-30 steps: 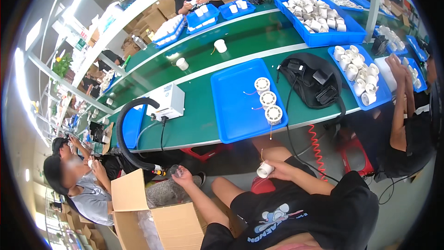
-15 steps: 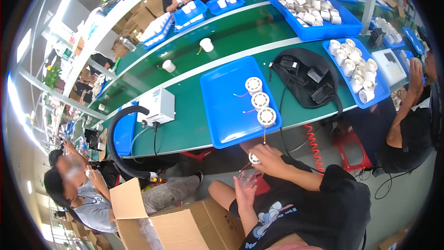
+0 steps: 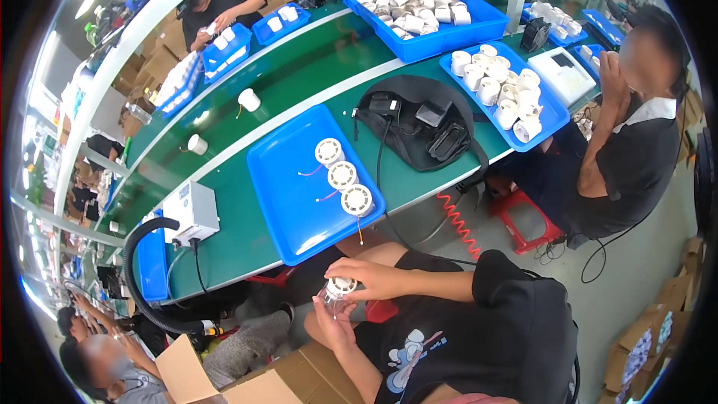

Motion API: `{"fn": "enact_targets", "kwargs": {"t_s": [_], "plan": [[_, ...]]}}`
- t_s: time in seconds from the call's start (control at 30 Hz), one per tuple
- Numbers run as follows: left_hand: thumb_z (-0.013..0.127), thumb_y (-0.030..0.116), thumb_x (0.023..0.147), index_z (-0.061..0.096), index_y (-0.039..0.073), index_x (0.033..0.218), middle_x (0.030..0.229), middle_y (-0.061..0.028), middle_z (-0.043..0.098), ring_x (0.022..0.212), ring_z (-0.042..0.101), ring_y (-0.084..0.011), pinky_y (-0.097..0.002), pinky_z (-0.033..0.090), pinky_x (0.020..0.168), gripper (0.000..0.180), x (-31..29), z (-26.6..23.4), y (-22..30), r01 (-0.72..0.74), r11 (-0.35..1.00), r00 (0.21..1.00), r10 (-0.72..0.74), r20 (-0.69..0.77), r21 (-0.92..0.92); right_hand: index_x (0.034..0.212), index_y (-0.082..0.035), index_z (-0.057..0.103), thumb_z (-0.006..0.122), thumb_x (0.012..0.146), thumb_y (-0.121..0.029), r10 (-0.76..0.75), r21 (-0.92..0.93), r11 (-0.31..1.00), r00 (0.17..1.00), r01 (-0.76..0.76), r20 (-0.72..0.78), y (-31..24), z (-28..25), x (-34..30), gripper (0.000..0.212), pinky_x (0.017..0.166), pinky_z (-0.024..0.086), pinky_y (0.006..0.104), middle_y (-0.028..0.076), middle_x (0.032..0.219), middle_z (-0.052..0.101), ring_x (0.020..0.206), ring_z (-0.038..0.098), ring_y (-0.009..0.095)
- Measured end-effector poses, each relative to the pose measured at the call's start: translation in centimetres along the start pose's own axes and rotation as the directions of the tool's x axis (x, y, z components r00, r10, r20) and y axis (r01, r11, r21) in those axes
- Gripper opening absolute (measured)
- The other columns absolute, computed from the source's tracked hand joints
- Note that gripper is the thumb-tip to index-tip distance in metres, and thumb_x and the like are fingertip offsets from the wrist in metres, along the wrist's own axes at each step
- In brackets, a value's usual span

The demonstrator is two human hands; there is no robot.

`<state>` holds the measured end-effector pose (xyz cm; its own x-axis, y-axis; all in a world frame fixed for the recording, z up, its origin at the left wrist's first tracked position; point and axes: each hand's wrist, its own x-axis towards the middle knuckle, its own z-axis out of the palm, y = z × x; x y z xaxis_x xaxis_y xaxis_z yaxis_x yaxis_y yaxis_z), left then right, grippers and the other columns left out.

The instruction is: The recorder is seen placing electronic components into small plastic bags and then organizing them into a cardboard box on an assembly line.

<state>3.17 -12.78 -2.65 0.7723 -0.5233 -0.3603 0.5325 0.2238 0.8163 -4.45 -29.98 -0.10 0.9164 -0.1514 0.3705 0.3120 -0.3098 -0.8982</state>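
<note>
Over my lap, my right hand [image 3: 376, 278] grips a white round part with a slotted top [image 3: 342, 283], fingers curled around its rim. My left hand [image 3: 338, 329] cups a clear plastic cover [image 3: 335, 303] just beneath it. The two pieces meet or overlap; whether they are joined I cannot tell. Beyond my hands, a blue tray [image 3: 278, 194] lies on the green bench. Three similar white slotted parts stand in a row along its right side: a far one [image 3: 328, 151], a middle one [image 3: 342, 175] and a near one [image 3: 357, 200], with thin wires coming off them.
A black bag [image 3: 407, 138] with adapters lies right of the tray; beyond it sits a blue tray [image 3: 552, 116] of white cups. A white box [image 3: 191, 211] with a black hose stands at left. An open cardboard carton [image 3: 292, 378] is beside my legs. A co-worker [image 3: 621, 150] sits at right.
My hands have come together, bringing the white slotted part to the clear cover. Before, they were apart, the right one nearer the tray. The whole view has shifted, with the bench now further left.
</note>
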Motion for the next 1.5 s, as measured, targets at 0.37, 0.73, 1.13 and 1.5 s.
{"fn": "enact_targets", "kwargs": {"t_s": [0.37, 0.73, 1.13, 1.5], "plan": [[0.041, 0.053, 0.099, 0.05, 0.002, 0.121, 0.093, -0.0107, 0.066, 0.065, 0.063, -0.0202, -0.0294, 0.054, 0.055, 0.056, -2.7, -2.3, 0.5, 0.048, 0.996, 0.995, -0.054, -0.084, -0.078, 0.132, -0.004, 0.048, 0.068, 0.084, -0.011, 0.138, 0.194, 0.963, 0.963, -0.184, 0.23, -0.3, 1.4, 1.3, 0.052, 0.096, 0.044, 0.0337, 0.011, 0.122, 0.05, 0.114, 0.051, 0.023], [0.047, 0.037, 0.1, 0.036, -0.001, 0.139, 0.117, -0.0163, 0.058, 0.082, 0.064, -0.0233, -0.0329, 0.052, 0.071, 0.055, -5.8, -1.8, 3.2, -0.108, 0.981, 0.992, 0.097, 0.075, 0.16, 0.135, -0.002, 0.045, 0.074, 0.082, -0.007, 0.189, 0.58, 0.741, 0.934, -0.339, 0.305, 0.8, 2.2, 1.4, 0.061, 0.098, 0.045, 0.0313, 0.006, 0.125, 0.051, 0.117, 0.05, 0.015], [0.056, 0.029, 0.097, 0.039, 0.002, 0.137, 0.11, -0.0156, 0.062, 0.083, 0.065, -0.0172, -0.0264, 0.051, 0.071, 0.051, -4.7, 2.5, 4.9, -0.175, 0.979, 0.975, 0.158, 0.154, 0.103, 0.135, -0.001, 0.048, 0.071, 0.08, -0.001, 0.325, 0.614, 0.69, 0.922, -0.383, 0.21, -2.4, -1.4, 1.8, 0.059, 0.092, 0.049, 0.0301, 0.008, 0.123, 0.054, 0.11, 0.055, 0.018], [0.056, 0.027, 0.097, 0.041, -0.001, 0.134, 0.108, -0.0162, 0.065, 0.083, 0.065, -0.0175, -0.0266, 0.052, 0.071, 0.049, -7.6, 1.4, 5.6, -0.265, 0.942, 0.957, 0.283, -0.065, 0.204, 0.122, -0.003, 0.058, 0.077, 0.068, -0.006, -0.066, -0.498, 0.867, 0.994, 0.016, -0.084, -4.9, -1.9, 2.6, 0.057, 0.089, 0.044, 0.0344, 0.013, 0.113, 0.052, 0.103, 0.053, 0.027]]}}
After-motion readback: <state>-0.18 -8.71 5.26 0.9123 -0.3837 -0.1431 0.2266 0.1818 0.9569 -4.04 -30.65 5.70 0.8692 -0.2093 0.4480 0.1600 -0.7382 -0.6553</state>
